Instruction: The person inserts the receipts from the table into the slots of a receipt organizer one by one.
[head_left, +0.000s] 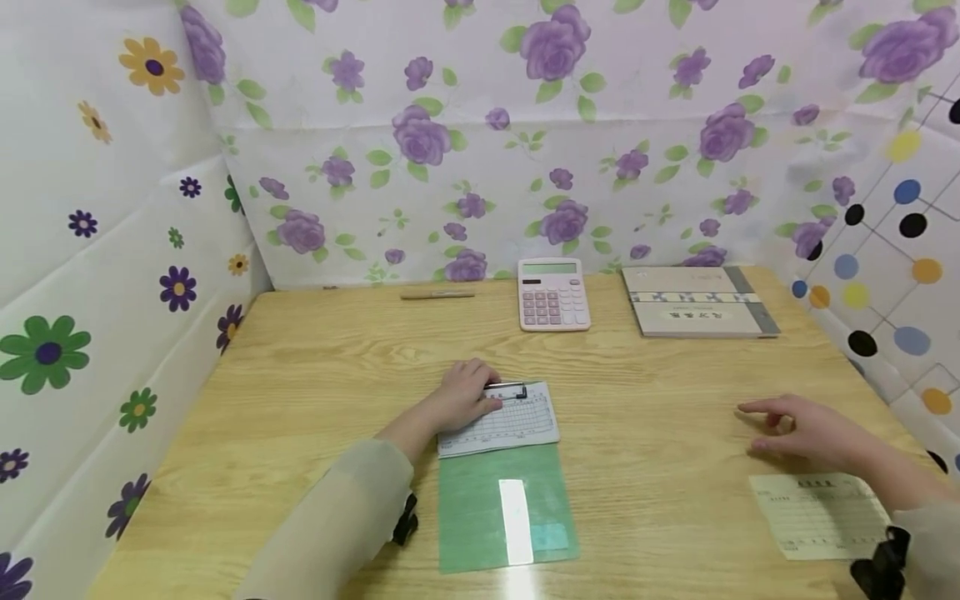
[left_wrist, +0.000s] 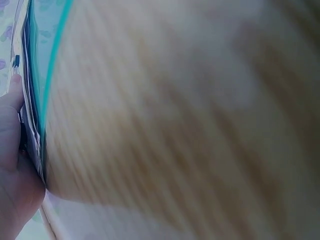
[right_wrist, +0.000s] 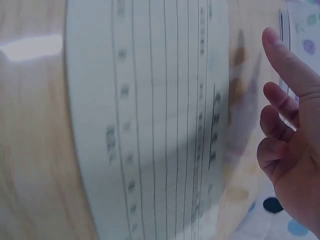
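My left hand (head_left: 465, 396) lies over the upper left part of a stack of printed forms (head_left: 517, 421). Its thumb stretches across the top sheet, and its fingers reach over the far edge beside a metal clip (head_left: 517, 387). Under the forms is a see-through green clipboard (head_left: 472, 512), its lower part bare. At the right, my right hand (head_left: 806, 429) hovers with nothing in it, index finger extended and the other fingers loosely bent. Just nearer than that hand lies a loose pale ruled slip (head_left: 817, 517), which fills the middle of the right wrist view.
A pink calculator (head_left: 555, 296) lies at the back middle of the wooden table (head_left: 337, 358). To its left is a thin tan pen (head_left: 437, 294). A grey flat box or booklet (head_left: 697, 304) lies at the back right. Patterned cloth walls (head_left: 472, 150) border the table.
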